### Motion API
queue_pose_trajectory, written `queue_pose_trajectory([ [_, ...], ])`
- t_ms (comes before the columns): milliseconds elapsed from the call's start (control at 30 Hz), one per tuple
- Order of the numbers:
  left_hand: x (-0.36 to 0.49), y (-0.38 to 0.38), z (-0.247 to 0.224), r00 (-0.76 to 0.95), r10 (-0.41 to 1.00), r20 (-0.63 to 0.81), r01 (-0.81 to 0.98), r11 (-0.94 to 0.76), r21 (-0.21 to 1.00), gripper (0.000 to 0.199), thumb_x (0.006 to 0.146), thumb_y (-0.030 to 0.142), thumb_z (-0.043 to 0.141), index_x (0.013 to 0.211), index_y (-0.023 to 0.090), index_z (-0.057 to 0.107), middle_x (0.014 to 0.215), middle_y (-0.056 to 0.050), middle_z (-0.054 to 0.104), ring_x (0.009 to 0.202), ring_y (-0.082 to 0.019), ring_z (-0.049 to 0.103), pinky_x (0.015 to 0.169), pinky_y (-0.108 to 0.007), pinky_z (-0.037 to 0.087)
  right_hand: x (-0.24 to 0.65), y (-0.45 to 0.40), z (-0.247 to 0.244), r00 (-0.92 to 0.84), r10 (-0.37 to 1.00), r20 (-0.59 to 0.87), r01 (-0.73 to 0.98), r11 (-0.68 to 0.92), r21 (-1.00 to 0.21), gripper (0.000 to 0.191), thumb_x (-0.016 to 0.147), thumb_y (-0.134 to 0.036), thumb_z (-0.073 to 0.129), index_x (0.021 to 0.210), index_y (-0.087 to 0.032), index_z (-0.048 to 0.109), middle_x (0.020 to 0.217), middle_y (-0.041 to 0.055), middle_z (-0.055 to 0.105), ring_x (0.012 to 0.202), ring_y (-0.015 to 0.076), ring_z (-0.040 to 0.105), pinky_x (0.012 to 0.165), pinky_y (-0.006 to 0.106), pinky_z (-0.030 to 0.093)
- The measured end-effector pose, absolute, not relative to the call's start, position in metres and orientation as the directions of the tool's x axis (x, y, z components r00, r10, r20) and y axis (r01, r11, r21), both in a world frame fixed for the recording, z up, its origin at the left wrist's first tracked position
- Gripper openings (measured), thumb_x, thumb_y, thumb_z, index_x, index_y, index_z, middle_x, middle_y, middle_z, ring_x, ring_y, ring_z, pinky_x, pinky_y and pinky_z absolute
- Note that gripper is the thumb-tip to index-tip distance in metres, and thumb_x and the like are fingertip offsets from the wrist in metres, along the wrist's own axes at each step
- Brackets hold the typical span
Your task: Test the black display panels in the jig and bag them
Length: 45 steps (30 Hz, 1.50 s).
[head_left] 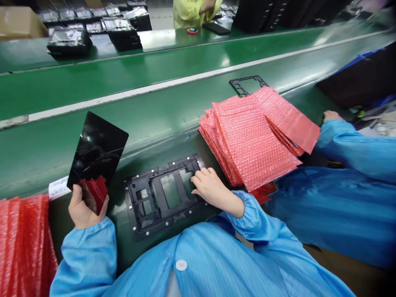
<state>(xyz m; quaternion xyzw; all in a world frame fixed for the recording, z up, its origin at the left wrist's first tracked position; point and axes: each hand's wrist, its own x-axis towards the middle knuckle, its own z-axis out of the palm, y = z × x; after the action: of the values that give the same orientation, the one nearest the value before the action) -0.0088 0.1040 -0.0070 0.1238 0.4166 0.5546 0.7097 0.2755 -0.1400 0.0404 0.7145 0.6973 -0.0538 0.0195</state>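
My left hand (88, 209) grips a glossy black glass panel (98, 148) by its lower end, thumb on one side and fingers on the other. The panel is tilted up and mirrors something red. In front of me a black plastic frame (170, 192) with rectangular openings lies on the green bench, with a row of small pale dots along its border. Curled fingers of my right hand (208, 185) rest on the frame's right end; the fingertips are partly hidden.
Pink bubble-wrap pouches (247, 136) are piled at right, with another black frame (249, 85) behind them. Red bubble-wrap pouches (24, 243) stand at left. A co-worker's blue sleeve (355, 144) is at far right. Across the bench are black stacks (122, 35) and a person in yellow (188, 12).
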Motion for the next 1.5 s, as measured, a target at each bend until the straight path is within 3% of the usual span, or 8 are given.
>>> queue_pose_trajectory([
  [267, -0.007, 0.099, -0.003, 0.002, 0.871, -0.491, -0.620, 0.386, 0.683, 0.028, 0.099, 0.034, 0.041, 0.092, 0.019, 0.063, 0.078, 0.005, 0.072, 0.068, -0.013, 0.067, 0.063, -0.027, 0.058, 0.271, -0.141, 0.040, 0.032, 0.997, -0.072, 0.999, -0.032, -0.002, 0.029, 0.082, -0.036, 0.076, 0.092, -0.015, 0.058, 0.092, 0.0073, 0.058, 0.091, 0.0254, 0.048, 0.075, 0.036, 0.030],
  [500, -0.005, 0.098, 0.001, 0.062, 0.886, -0.459, -0.632, 0.391, 0.669, 0.033, 0.100, 0.036, 0.035, 0.093, 0.019, 0.063, 0.080, 0.002, 0.073, 0.067, -0.013, 0.067, 0.051, -0.024, 0.054, 0.268, -0.141, 0.043, 0.058, 0.994, -0.097, 0.998, -0.058, 0.004, 0.030, 0.083, -0.037, 0.076, 0.092, -0.015, 0.058, 0.093, 0.0068, 0.058, 0.091, 0.0250, 0.048, 0.075, 0.036, 0.030],
  [833, -0.001, 0.097, 0.001, 0.061, 0.905, -0.421, -0.633, 0.361, 0.685, 0.032, 0.100, 0.034, 0.036, 0.092, 0.018, 0.063, 0.084, 0.004, 0.073, 0.067, -0.010, 0.065, 0.052, -0.020, 0.051, 0.263, -0.149, 0.045, 0.084, 0.996, -0.034, 0.996, -0.084, 0.016, 0.025, 0.084, -0.033, 0.074, 0.092, -0.015, 0.058, 0.090, 0.0063, 0.056, 0.089, 0.0247, 0.046, 0.074, 0.037, 0.028],
  [1100, 0.000, 0.096, 0.004, 0.054, 0.905, -0.422, -0.631, 0.359, 0.688, 0.029, 0.098, 0.034, 0.039, 0.095, 0.019, 0.063, 0.085, 0.003, 0.072, 0.076, -0.011, 0.065, 0.070, -0.021, 0.055, 0.261, -0.151, 0.043, 0.088, 0.996, -0.033, 0.996, -0.088, 0.021, 0.022, 0.085, -0.030, 0.072, 0.094, -0.015, 0.059, 0.089, 0.0072, 0.056, 0.087, 0.0251, 0.045, 0.073, 0.037, 0.027],
  [1500, -0.006, 0.100, -0.007, 0.088, 0.913, -0.399, -0.686, 0.346, 0.640, 0.024, 0.099, 0.031, 0.042, 0.098, 0.017, 0.061, 0.084, 0.005, 0.073, 0.072, -0.008, 0.067, 0.074, -0.020, 0.056, 0.260, -0.151, 0.043, 0.096, 0.995, -0.033, 0.995, -0.095, 0.024, 0.021, 0.087, -0.030, 0.070, 0.096, -0.014, 0.060, 0.089, 0.0080, 0.056, 0.088, 0.0257, 0.045, 0.073, 0.038, 0.028],
])
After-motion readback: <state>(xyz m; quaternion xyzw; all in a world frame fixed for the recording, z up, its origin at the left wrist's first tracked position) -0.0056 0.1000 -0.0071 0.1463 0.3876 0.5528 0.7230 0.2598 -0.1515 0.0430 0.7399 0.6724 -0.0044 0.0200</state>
